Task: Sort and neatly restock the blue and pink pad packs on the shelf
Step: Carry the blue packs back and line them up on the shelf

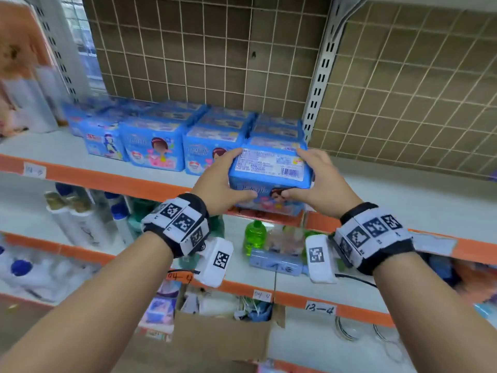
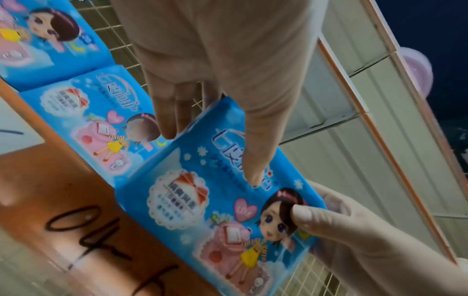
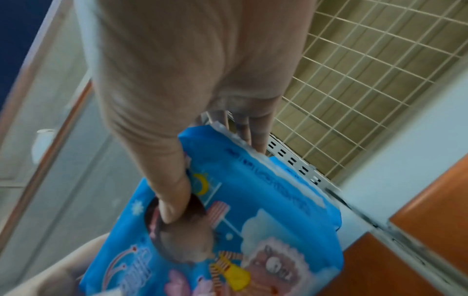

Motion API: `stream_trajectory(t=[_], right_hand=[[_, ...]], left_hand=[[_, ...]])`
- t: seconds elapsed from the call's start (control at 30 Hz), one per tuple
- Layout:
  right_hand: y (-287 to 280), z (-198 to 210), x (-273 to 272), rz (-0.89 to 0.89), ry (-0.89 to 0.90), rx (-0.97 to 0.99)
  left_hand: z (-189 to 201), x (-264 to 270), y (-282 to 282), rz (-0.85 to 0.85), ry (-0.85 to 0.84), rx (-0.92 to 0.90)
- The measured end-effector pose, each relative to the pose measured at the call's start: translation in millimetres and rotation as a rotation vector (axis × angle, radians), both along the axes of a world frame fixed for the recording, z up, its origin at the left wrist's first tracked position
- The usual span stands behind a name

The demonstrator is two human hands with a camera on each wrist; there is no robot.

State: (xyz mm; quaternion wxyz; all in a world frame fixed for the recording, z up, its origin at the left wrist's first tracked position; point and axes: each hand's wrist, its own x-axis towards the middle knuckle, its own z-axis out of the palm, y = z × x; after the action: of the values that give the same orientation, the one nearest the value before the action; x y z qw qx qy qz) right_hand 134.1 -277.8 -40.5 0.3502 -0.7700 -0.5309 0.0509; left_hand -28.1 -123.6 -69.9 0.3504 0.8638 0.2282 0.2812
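Note:
Both hands hold one blue pad pack (image 1: 270, 168) (image 2: 220, 210) (image 3: 253, 216) at the front edge of the white shelf (image 1: 390, 195), just right of the row of blue packs (image 1: 161, 141). My left hand (image 1: 223, 181) grips its left end, thumb on the printed front, fingers behind. My right hand (image 1: 320, 181) grips the right end the same way. In the left wrist view, two shelved blue packs (image 2: 96, 124) stand to the left of it. No pink pack is in view.
Wire mesh backing (image 1: 215, 49) and a slotted upright (image 1: 320, 76) stand behind the packs. The shelf right of the upright is bare. Bottles (image 1: 80, 224) and a green bottle (image 1: 255, 235) sit on the lower shelf. An open cardboard box (image 1: 226, 337) is below.

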Motion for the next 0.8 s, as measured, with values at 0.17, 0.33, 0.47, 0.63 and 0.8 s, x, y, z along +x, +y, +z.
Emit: stream_trajectory(t=[0.17, 0.33, 0.47, 0.63, 0.8], right_hand=[[28.1, -8.8, 17.2, -0.107, -0.037, -0.157], [40.7, -8.6, 26.6, -0.159, -0.116, -0.253], [46.7, -12.9, 25.5, -0.185, -0.175, -0.242], [44.5, -27.5, 23.2, -0.215, -0.234, -0.232], [45.3, -26.1, 20.4, -0.24, -0.227, -0.256]], left_hand=[[-9.6, 37.0, 23.6, -0.013, 0.106, 0.093], [-15.5, 55.1, 39.2, 0.005, 0.081, 0.133], [-20.4, 57.7, 43.6, 0.001, 0.074, 0.152], [-29.5, 54.4, 38.8, -0.005, 0.086, 0.172], [-23.2, 51.1, 33.7, 0.0, 0.156, 0.145]])
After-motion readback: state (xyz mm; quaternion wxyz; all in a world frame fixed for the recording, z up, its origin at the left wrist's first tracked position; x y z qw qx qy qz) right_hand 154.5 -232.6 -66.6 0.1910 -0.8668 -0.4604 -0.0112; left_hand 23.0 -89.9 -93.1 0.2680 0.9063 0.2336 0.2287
